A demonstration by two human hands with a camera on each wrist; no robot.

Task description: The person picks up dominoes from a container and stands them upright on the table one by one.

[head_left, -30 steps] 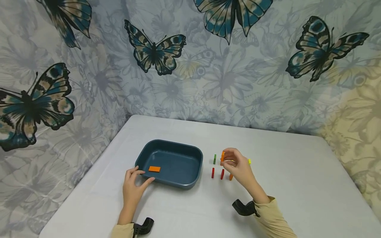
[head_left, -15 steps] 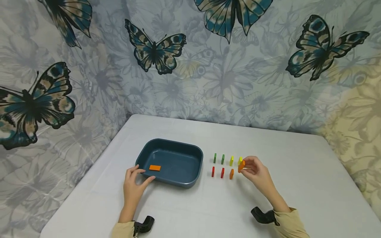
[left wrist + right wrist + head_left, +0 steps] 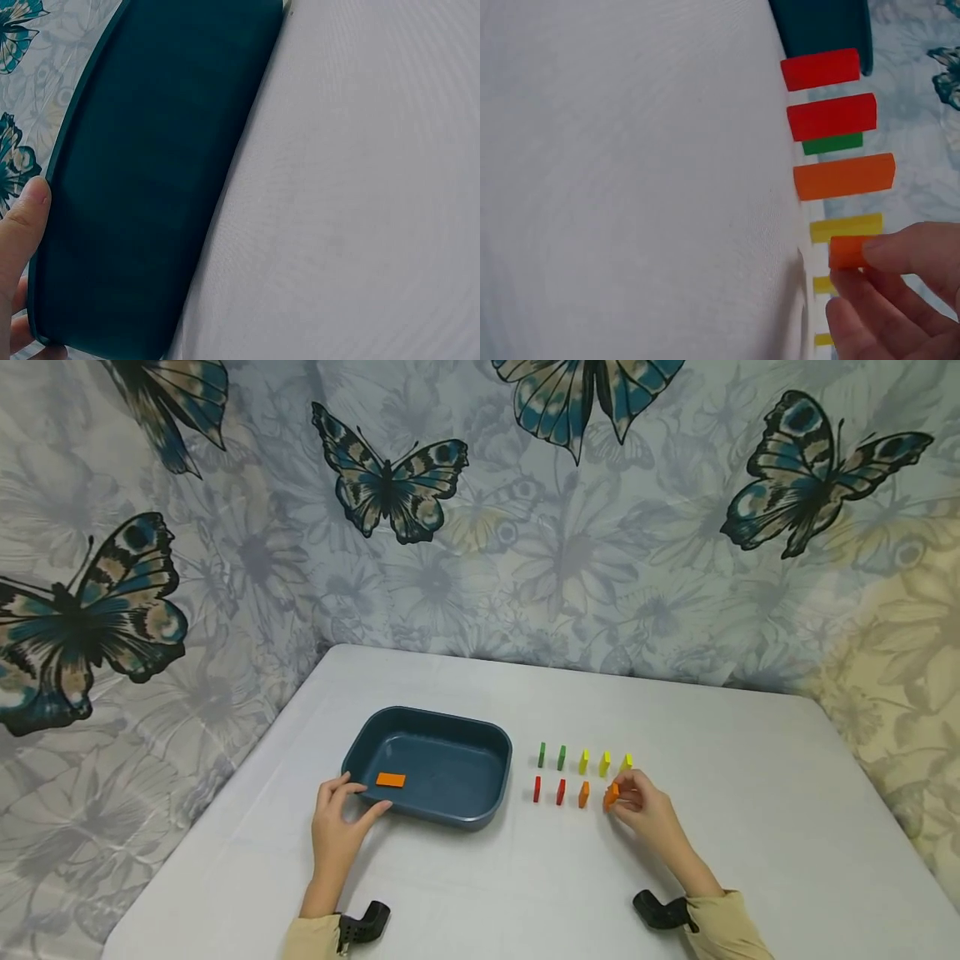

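My right hand [image 3: 647, 810] pinches an orange domino [image 3: 846, 252] upright between thumb and fingers, at the right end of the front row. Left of it in that row stand another orange domino [image 3: 583, 794] and two red dominoes, the nearer red one [image 3: 561, 792] beside the orange. Behind them is a row of two green dominoes, one of them a green domino [image 3: 562, 757], and three yellow ones, one a yellow domino [image 3: 605, 764]. My left hand [image 3: 339, 827] grips the near left corner of a dark blue tray [image 3: 142, 187], thumb on its rim. One orange domino [image 3: 391, 780] lies flat inside.
A white cloth covers the table [image 3: 480, 893]. Patterned butterfly fabric [image 3: 585, 560] hangs right behind the table and along its left side. Black wrist mounts, such as the right wrist mount [image 3: 660, 910], stick out inward from both forearms.
My right hand has carried the orange domino from over the back row rightward, then down toward the front row's end, uncovering the back row. The left hand and tray hold their place.
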